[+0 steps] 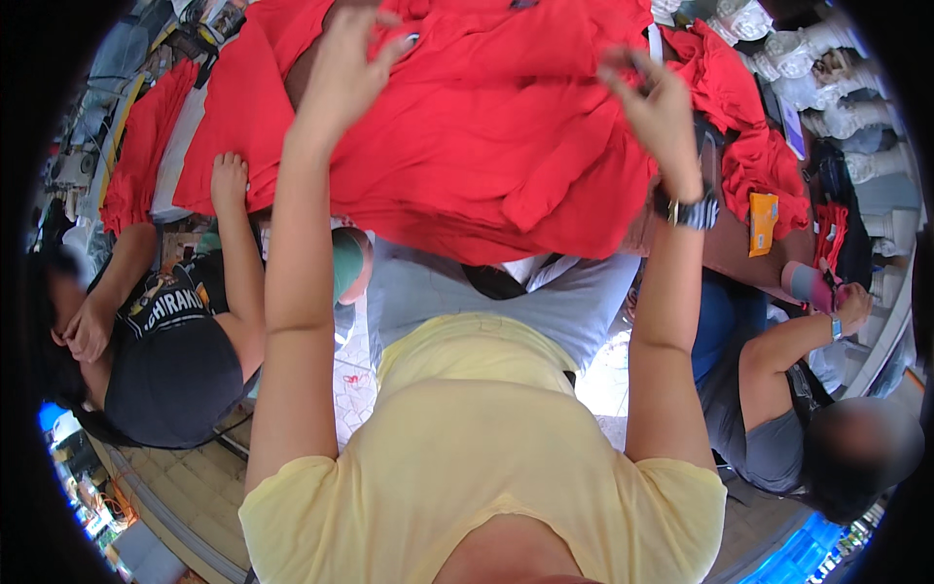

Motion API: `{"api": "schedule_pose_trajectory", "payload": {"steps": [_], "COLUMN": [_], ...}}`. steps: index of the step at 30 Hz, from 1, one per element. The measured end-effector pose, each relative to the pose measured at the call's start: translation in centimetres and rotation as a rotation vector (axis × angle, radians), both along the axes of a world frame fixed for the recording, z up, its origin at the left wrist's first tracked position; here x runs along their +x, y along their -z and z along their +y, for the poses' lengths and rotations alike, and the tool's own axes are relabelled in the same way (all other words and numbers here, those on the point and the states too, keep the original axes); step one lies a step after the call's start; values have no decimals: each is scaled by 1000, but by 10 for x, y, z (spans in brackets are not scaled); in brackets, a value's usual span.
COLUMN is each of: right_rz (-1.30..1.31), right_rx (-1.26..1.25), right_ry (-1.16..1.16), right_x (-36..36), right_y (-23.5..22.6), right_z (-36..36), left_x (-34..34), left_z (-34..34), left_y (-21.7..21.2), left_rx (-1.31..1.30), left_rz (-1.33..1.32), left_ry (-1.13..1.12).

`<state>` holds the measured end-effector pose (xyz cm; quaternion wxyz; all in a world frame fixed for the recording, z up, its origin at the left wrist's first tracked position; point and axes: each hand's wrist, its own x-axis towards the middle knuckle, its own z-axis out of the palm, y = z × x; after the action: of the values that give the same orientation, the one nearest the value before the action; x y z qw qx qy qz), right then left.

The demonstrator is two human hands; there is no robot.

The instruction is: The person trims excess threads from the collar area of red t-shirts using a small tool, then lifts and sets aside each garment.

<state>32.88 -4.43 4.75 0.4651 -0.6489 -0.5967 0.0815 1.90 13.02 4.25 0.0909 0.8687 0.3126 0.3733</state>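
Observation:
A large piece of red cloth [486, 136] lies bunched and creased before me, its near edge hanging over my lap. Above its far left part is my left hand [348, 73], slightly blurred, with thumb and fingers apart. My right hand [660, 112] hovers at the cloth's right side, fingers bent but spread. A small dark spot shows by its fingertips, too blurred to name. I make out nothing held in either hand. On my right wrist are a dark band and a striped band [696, 212].
More red cloth lies at the left [151, 146] and right [754, 136]. An orange packet [763, 224] rests on the brown table [725, 248]. People sit close on both sides; the right one holds a pink and grey object [809, 285]. White ornate pieces [803, 54] line the far right.

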Motion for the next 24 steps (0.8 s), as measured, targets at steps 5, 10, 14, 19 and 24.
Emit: {"api": "schedule_pose_trajectory", "payload": {"steps": [5, 10, 14, 19, 24], "right_rz": [-178, -109, -106, -150, -45], "right_rx": [-52, -205, -249, -205, -111], "right_ry": [217, 215, 201, 174, 147], "right_x": [-2, -15, -7, 0, -17], "right_y": [41, 41, 55, 66, 53], "right_z": [-16, -20, -27, -28, -35], "left_x": [11, 17, 4, -3, -5], "left_z": [-16, -14, 7, 28, -23], "left_y": [70, 65, 59, 41, 24], "left_rx": [-152, -215, -183, -190, -59], "left_rz": [44, 48, -68, -403, -144], "left_ry": [-59, -241, -228, -77, 9]}}
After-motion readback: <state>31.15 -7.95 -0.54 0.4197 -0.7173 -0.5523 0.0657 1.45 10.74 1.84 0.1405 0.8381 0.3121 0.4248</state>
